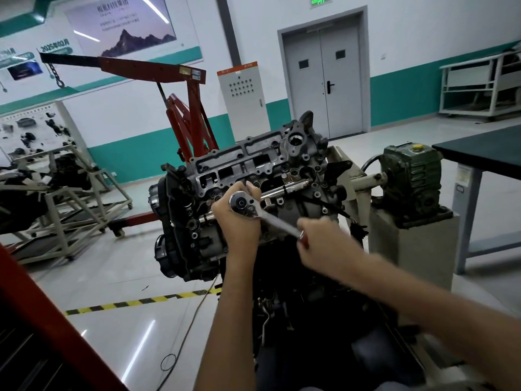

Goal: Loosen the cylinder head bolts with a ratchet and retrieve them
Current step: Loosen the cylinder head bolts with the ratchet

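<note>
- Ratchet (253, 211) is sitting head-down on the upper face of the cylinder head (253, 162), its handle running down and to the right, toward me.
- I am cupping my left hand (236, 224) round the ratchet's round head, fingers curling over its far side.
- I am clasping the handle's end in my right hand (318, 244); blur is hiding the finger detail.
- Socket and bolt are lying out of my sight beneath the head.
- Floor (112, 277) is lying open on the left; a green gearbox (411, 176) and a black table (485, 148) are crowding the right, and a red hoist (191, 108) is standing behind.
</note>
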